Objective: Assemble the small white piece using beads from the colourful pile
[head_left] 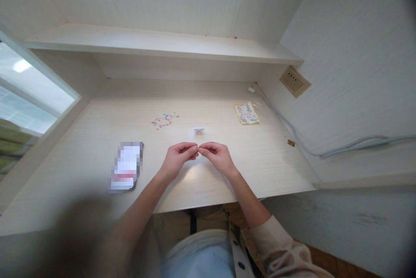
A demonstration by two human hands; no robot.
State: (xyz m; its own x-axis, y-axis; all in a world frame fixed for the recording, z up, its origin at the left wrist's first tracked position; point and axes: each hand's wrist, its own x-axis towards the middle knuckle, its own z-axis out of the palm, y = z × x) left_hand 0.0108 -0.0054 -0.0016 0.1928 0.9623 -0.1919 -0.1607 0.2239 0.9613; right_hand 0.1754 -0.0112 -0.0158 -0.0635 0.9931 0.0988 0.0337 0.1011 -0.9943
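Observation:
My left hand and my right hand meet fingertip to fingertip above the desk, both closed in a pinch. Whatever sits between the fingertips is too small to make out. Just beyond them lies a small whitish piece with faint pinkish markings, its kind unclear. Further left, small pink and blue pieces are scattered in a loose cluster on the desk.
A blurred-out phone lies left of my hands. Back right is a yellow-edged printed sheet. Grey cables run along the right wall below a socket plate. A small brown object lies near them. A shelf spans the back.

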